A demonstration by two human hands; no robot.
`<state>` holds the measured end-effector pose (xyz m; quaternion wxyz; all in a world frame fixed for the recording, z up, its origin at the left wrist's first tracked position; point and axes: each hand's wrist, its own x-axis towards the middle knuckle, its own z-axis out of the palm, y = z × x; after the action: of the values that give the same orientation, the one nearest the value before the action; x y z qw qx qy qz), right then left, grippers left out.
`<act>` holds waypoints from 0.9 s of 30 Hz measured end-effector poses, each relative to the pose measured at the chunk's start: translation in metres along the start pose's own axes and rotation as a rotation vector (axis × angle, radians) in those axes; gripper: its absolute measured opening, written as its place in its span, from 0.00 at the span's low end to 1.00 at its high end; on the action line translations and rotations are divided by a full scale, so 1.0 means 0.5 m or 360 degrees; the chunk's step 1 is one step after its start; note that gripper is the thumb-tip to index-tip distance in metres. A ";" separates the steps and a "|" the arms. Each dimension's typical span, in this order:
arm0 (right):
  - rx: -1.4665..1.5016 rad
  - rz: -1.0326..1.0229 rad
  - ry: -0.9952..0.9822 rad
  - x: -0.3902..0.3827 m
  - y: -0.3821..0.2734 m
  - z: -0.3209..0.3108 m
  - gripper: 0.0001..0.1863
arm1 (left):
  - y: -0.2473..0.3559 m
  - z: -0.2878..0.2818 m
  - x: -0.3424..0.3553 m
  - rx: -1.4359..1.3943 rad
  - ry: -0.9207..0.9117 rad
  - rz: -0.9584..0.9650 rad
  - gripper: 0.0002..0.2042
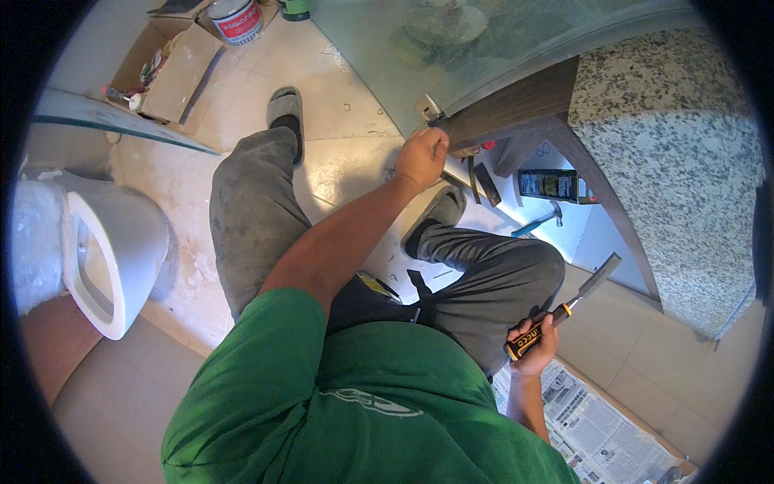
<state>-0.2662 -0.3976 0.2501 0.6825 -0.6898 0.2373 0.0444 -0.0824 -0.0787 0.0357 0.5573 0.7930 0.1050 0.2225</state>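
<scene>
Seen from above, down on a squatting person in a green shirt (355, 403) and dark trousers (258, 210).

Right hand (532, 343) closed tight round the black-and-orange handle of a chisel (568, 305). Long line of the chisel slanted up and to the right, flat metal blade at the top, up in the air above the right knee.

Left hand (422, 156) stretched out far ahead, fingers curled and pressed on the edge of a dark wood panel (516, 105), just beside a small metal fitting (428, 107) at the corner of a glass sheet (484, 40). Hard to tell if anything small sits inside that hand.

Wood edge up ahead and to the left of the chisel, well apart from its blade. Left hand much nearer to that spot than the right.

Pale floor tiles (339, 89) below, dusty and scratched. Hammer (538, 220) with a blue handle lying under a speckled stone counter (669, 161). White toilet (105, 250) on the left. Cardboard box (165, 68) and paint tin (236, 19) further off. Newspaper (597, 427) spread near the right side.
</scene>
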 end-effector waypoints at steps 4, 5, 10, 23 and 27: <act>-0.0016 -0.0006 -0.0017 -0.001 -0.003 0.004 0.17 | 0.004 -0.006 -0.001 -0.0004 -0.0043 0.0098 0.07; 0.0000 -0.0004 -0.0023 -0.001 -0.004 0.006 0.17 | 0.005 -0.005 -0.001 0.0001 -0.0057 0.0122 0.07; 0.0043 -0.0007 -0.0040 0.001 0.003 0.002 0.17 | 0.009 -0.007 0.003 0.0012 -0.0027 0.0121 0.06; 0.0062 0.0026 -0.0015 0.001 -0.002 0.001 0.16 | 0.166 -0.044 0.056 -0.0359 0.0119 0.0321 0.06; 0.0035 0.0005 -0.0021 -0.002 -0.001 0.005 0.17 | 0.172 -0.054 0.056 -0.0274 0.0112 0.0448 0.06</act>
<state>-0.2661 -0.3953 0.2510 0.6915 -0.6816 0.2343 0.0474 -0.0773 -0.0752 0.1300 0.5825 0.7409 -0.0069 0.3342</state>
